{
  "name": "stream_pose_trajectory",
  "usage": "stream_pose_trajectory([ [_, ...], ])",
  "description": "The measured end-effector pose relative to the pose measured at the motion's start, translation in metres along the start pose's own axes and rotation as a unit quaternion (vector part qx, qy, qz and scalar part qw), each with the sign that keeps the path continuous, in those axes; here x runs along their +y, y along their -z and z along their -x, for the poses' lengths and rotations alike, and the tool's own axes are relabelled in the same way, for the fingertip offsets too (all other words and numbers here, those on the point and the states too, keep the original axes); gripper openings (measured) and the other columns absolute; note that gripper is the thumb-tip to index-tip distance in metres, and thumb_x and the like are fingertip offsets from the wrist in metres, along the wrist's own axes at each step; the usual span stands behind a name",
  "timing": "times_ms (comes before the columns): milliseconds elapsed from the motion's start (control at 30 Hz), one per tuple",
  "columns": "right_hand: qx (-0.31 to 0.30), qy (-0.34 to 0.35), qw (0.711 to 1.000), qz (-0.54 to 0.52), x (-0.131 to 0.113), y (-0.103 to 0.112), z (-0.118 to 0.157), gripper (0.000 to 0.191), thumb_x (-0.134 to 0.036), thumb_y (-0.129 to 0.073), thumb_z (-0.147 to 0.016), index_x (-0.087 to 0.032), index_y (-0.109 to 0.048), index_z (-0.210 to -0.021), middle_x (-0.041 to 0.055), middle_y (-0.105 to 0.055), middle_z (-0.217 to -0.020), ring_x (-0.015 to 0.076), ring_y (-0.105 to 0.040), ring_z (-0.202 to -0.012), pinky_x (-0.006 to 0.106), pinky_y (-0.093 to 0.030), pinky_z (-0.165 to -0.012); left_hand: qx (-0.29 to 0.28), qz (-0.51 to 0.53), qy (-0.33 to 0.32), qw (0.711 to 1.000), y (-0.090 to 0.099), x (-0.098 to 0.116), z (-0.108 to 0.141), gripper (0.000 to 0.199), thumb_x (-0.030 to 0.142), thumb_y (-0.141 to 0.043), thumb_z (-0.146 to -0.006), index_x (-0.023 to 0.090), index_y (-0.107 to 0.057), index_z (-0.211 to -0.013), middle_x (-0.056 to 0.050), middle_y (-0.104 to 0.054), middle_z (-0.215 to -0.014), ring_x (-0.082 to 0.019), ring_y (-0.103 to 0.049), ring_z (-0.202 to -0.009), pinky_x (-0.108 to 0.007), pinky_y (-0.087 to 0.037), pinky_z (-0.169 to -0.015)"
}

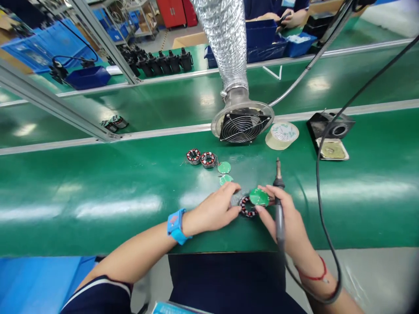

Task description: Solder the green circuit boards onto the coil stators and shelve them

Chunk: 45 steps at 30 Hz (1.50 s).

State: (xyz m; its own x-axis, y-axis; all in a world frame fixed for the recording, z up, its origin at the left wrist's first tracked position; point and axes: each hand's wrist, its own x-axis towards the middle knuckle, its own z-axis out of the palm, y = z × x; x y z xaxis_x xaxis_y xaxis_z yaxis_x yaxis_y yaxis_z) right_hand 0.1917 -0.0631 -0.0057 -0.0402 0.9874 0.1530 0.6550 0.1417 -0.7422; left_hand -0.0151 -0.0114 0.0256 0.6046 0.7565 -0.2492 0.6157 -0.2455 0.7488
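With fingers and thumb curled, my left hand (214, 209) grips the left edge of a motor stator (248, 207), a ring of dark and red windings on the bench. Between finger and thumb, my right hand (288, 218) holds a round green circuit board (259, 197) tilted just above the stator's right side. A soldering iron (279, 213) is also tucked in the right hand, its tip pointing away from me. Two more stators (208, 159) sit farther back. Beside them lie two round green boards, one (224, 167) behind the other (225, 179).
A fume extractor hood (242, 122) hangs over the bench's far side. Near it are a roll of tape (282, 135) and a soldering iron stand (332, 135). The iron's black cable (319, 187) loops at the right. Across the bench, another person's hands (291, 18) work by blue bins.
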Motion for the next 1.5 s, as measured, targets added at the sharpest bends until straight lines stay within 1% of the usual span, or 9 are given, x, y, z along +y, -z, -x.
stream_pose_trajectory([
  [133, -0.005, 0.059, 0.998, 0.037, -0.003, -0.023, 0.007, 0.049, -0.027, -0.057, -0.089, -0.026, -0.041, -0.135, 0.0105, -0.059, -0.127, 0.0271, -0.06, -0.112, 0.046, -0.053, -0.093, -0.032, 0.04, -0.091, 0.995, 0.0, -0.021, -0.014, 0.049, 0.005, -0.037, -0.082, 0.019, -0.042, -0.129, -0.008, -0.049, -0.131, -0.017, -0.047, -0.121, -0.032, -0.04, -0.104],
  [433, -0.02, 0.036, 0.999, 0.028, -0.006, -0.025, -0.022, 0.048, -0.03, -0.058, -0.089, -0.026, -0.042, -0.133, 0.0098, -0.058, -0.129, 0.026, -0.06, -0.113, 0.043, -0.053, -0.093, 0.01, -0.148, -0.04, 0.988, 0.013, -0.032, -0.006, 0.02, 0.032, -0.046, -0.091, 0.017, -0.059, -0.087, -0.005, -0.052, -0.096, -0.018, -0.051, -0.089, -0.032, -0.046, -0.08],
  [633, -0.153, 0.108, 0.982, 0.022, 0.0, 0.014, -0.036, 0.049, -0.03, -0.06, -0.087, -0.028, -0.043, -0.133, 0.0073, -0.06, -0.124, 0.0251, -0.058, -0.111, 0.043, -0.049, -0.094, 0.129, -0.172, -0.042, 0.976, 0.023, -0.036, -0.005, 0.02, 0.029, -0.043, -0.093, 0.017, -0.058, -0.086, -0.004, -0.053, -0.088, -0.017, -0.048, -0.085, -0.032, -0.043, -0.079],
  [767, -0.183, 0.143, 0.97, 0.072, -0.006, 0.014, -0.043, 0.047, -0.031, -0.057, -0.089, -0.023, -0.044, -0.134, 0.0095, -0.062, -0.111, 0.0249, -0.058, -0.097, 0.043, -0.05, -0.086, 0.236, -0.15, -0.026, 0.96, 0.028, -0.037, -0.006, 0.015, 0.023, -0.049, -0.089, 0.014, -0.055, -0.1, -0.009, -0.054, -0.102, -0.02, -0.048, -0.097, -0.034, -0.044, -0.085],
  [833, -0.172, 0.151, 0.969, 0.089, -0.01, 0.007, -0.045, 0.048, -0.032, -0.056, -0.089, -0.021, -0.044, -0.134, 0.0104, -0.061, -0.108, 0.0249, -0.057, -0.095, 0.043, -0.05, -0.084, 0.193, -0.14, -0.044, 0.97, 0.034, -0.034, -0.003, 0.012, 0.024, -0.049, -0.089, 0.015, -0.057, -0.094, -0.007, -0.055, -0.095, -0.019, -0.05, -0.092, -0.033, -0.044, -0.082],
  [967, -0.164, 0.174, 0.964, 0.113, -0.016, -0.006, -0.046, 0.046, -0.032, -0.056, -0.089, -0.017, -0.045, -0.132, 0.0113, -0.061, -0.107, 0.0256, -0.056, -0.095, 0.043, -0.05, -0.084, -0.035, -0.137, -0.084, 0.986, 0.029, -0.027, 0.005, 0.018, 0.033, -0.055, -0.088, 0.018, -0.064, -0.089, -0.004, -0.058, -0.088, -0.018, -0.054, -0.086, -0.031, -0.046, -0.079],
  [1233, -0.198, 0.165, 0.962, 0.086, -0.014, -0.003, -0.05, 0.057, -0.029, -0.059, -0.087, -0.02, -0.037, -0.139, 0.011, -0.059, -0.118, 0.0253, -0.056, -0.101, 0.044, -0.05, -0.088, 0.047, -0.21, -0.03, 0.976, -0.022, -0.018, 0.014, 0.021, 0.034, -0.055, -0.087, 0.015, -0.062, -0.09, -0.008, -0.056, -0.096, -0.023, -0.05, -0.093, -0.037, -0.046, -0.08],
  [1333, -0.195, 0.153, 0.967, 0.06, -0.012, -0.004, -0.05, 0.06, -0.028, -0.059, -0.087, -0.021, -0.033, -0.141, 0.0113, -0.052, -0.132, 0.0257, -0.054, -0.111, 0.045, -0.047, -0.095, 0.051, -0.201, -0.04, 0.977, -0.019, -0.017, 0.014, 0.014, 0.028, -0.053, -0.087, 0.016, -0.059, -0.087, -0.006, -0.056, -0.094, -0.022, -0.049, -0.091, -0.036, -0.044, -0.078],
  [1500, -0.193, 0.138, 0.97, 0.05, -0.012, -0.011, -0.045, 0.048, -0.029, -0.057, -0.089, -0.019, -0.041, -0.133, 0.0114, -0.06, -0.115, 0.0247, -0.058, -0.098, 0.043, -0.051, -0.086, 0.042, -0.063, -0.04, 0.996, 0.01, -0.02, 0.009, 0.01, 0.014, -0.049, -0.083, 0.017, -0.052, -0.074, 0.001, -0.052, -0.075, -0.014, -0.046, -0.075, -0.03, -0.039, -0.073],
])
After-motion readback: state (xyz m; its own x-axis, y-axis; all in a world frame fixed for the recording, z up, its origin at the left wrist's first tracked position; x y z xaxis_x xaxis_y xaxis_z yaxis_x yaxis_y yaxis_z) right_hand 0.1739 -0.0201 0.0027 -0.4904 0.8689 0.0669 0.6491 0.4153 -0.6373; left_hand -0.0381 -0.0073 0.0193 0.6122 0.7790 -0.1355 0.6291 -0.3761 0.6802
